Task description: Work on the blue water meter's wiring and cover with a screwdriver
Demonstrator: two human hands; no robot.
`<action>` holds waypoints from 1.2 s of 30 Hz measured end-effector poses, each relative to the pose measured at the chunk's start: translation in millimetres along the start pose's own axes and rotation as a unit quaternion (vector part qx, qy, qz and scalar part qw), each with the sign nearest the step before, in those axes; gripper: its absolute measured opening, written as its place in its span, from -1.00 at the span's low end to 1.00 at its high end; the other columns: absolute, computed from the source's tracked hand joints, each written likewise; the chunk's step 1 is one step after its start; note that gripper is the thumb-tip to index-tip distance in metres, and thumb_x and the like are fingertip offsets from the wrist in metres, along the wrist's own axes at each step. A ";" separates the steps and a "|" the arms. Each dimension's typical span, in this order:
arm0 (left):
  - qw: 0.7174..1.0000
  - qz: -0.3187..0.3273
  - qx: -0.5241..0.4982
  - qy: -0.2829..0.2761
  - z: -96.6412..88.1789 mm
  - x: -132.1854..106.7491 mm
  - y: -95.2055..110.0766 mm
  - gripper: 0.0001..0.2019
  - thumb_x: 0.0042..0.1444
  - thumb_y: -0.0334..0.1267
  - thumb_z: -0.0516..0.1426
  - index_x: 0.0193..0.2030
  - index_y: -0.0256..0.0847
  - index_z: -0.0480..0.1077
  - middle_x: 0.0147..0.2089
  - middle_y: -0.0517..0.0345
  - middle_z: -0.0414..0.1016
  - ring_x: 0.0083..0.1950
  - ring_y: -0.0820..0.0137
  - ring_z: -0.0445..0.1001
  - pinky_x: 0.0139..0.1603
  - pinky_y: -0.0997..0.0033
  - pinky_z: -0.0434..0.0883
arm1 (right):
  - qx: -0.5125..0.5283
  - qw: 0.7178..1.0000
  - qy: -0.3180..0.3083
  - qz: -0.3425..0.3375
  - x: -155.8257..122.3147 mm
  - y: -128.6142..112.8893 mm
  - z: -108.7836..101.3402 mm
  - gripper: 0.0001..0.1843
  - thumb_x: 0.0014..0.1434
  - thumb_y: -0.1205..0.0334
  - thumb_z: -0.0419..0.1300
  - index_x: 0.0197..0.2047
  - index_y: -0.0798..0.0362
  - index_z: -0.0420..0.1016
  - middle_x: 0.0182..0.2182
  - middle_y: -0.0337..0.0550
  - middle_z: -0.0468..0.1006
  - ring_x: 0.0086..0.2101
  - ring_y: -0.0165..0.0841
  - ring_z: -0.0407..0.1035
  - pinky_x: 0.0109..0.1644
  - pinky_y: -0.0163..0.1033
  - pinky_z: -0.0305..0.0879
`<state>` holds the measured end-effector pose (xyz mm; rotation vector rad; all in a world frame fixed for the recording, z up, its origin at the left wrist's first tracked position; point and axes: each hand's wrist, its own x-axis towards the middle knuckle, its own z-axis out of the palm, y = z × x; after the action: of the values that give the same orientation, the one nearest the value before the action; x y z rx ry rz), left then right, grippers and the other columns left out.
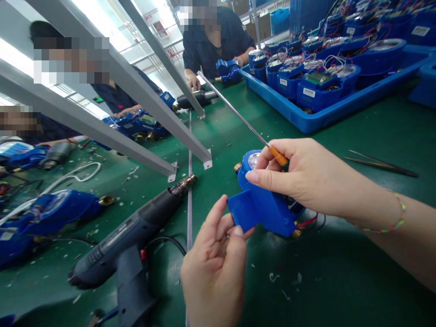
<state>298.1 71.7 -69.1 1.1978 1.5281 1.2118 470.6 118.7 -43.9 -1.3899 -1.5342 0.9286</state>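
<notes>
A blue water meter [269,206] with a round dial and brass fittings rests on the green table [340,272], red and black wires trailing from its right side. My left hand [214,268] pinches the meter's open blue lid flap [242,210] between thumb and fingers. My right hand [296,175] lies over the top of the meter, closed around the orange handle of a long thin screwdriver [238,116] whose metal shaft points up and away to the left.
A dark heat gun [129,240] lies to the left with its nozzle near a table seam. Tweezers [381,163] lie to the right. A blue tray [340,104] holds several meters at the back right. Other people work on meters across the table.
</notes>
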 end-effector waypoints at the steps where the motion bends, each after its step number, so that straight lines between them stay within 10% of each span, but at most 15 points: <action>1: 1.000 -0.009 -0.017 -0.012 -2.2 1.5 -0.4 -0.55 0.05 -0.33 0.24 0.12 -0.16 0.39 -0.23 0.18 0.60 -0.23 0.41 0.59 -0.18 0.48 0.58 | 0.000 1.000 -0.003 -0.006 0.9 0.5 -1.3 -0.80 0.17 0.10 0.29 -0.34 0.05 0.47 -0.54 -0.35 0.45 -0.53 -0.44 0.33 -0.57 -0.38 0.15; 7: 0.947 -0.170 -0.166 -0.216 -15.6 19.1 -7.5 -0.68 -0.05 -0.08 0.31 -0.24 -0.21 0.38 -0.38 0.09 0.54 -0.33 0.25 0.58 -0.33 0.30 0.57 | 0.001 0.989 -0.105 -0.100 6.0 3.9 -10.9 -0.86 0.15 0.21 0.31 -0.29 0.04 0.44 -0.52 -0.44 0.34 -0.51 -0.52 0.22 -0.48 -0.42 0.15; 12: 0.879 -0.289 -0.177 -0.336 -13.0 24.7 -8.3 -0.26 0.09 0.37 -0.06 -0.18 -0.41 0.44 -0.34 -0.25 0.56 -0.41 0.14 0.60 -0.45 0.28 0.52 | -0.037 0.970 -0.159 -0.181 6.9 3.2 -19.9 -0.85 0.13 0.27 0.33 -0.29 0.07 0.41 -0.49 -0.45 0.32 -0.49 -0.55 0.20 -0.42 -0.46 0.11; 18: 0.894 -0.249 -0.105 -0.357 -7.3 16.1 -5.8 -0.44 0.11 0.08 0.16 0.09 -0.29 0.18 -0.31 -0.14 0.58 -0.40 0.24 0.58 -0.45 0.38 0.50 | -0.110 0.941 -0.211 -0.239 -4.2 -1.2 -20.4 -0.85 0.12 0.31 0.35 -0.24 0.10 0.48 -0.46 -0.38 0.40 -0.46 -0.50 0.29 -0.38 -0.42 0.11; 23: 0.875 -0.258 -0.171 -0.371 1.8 -1.4 -12.2 -0.48 0.11 -0.13 0.11 0.16 -0.18 0.02 -0.31 0.00 0.53 -0.38 0.20 0.60 -0.42 0.31 0.52 | -0.110 0.961 -0.072 -0.244 -17.1 -1.4 -15.9 -0.93 0.21 0.27 0.28 -0.27 0.05 0.47 -0.35 -0.29 0.47 -0.33 -0.41 0.35 -0.24 -0.35 0.18; 30: 0.845 -0.277 -0.258 -0.377 18.3 -18.0 -17.5 -0.38 -0.08 -0.42 0.05 0.18 -0.11 0.03 0.01 -0.15 0.45 -0.24 0.11 0.62 -0.36 0.24 0.52 | -0.024 0.975 0.218 0.036 -60.1 61.0 -33.9 -0.64 0.23 -0.15 0.15 -0.23 -0.02 0.47 -0.50 -0.28 0.38 -0.49 -0.34 0.24 -0.40 -0.26 0.13; 36: 0.849 -0.276 -0.316 -0.322 32.1 -19.4 -20.6 -0.36 -0.13 -0.47 0.05 0.15 -0.11 0.02 -0.14 -0.01 0.52 -0.31 0.23 0.61 -0.26 0.14 0.53 | 0.068 0.966 0.200 0.150 -102.6 117.5 -11.5 -0.48 0.15 -0.28 0.14 -0.17 0.05 0.38 -0.58 -0.30 0.33 -0.61 -0.32 0.25 -0.53 -0.25 0.18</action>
<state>329.2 57.3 -94.7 0.5536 0.7682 0.7080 527.1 29.3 -159.1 -1.6194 -0.9596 0.8477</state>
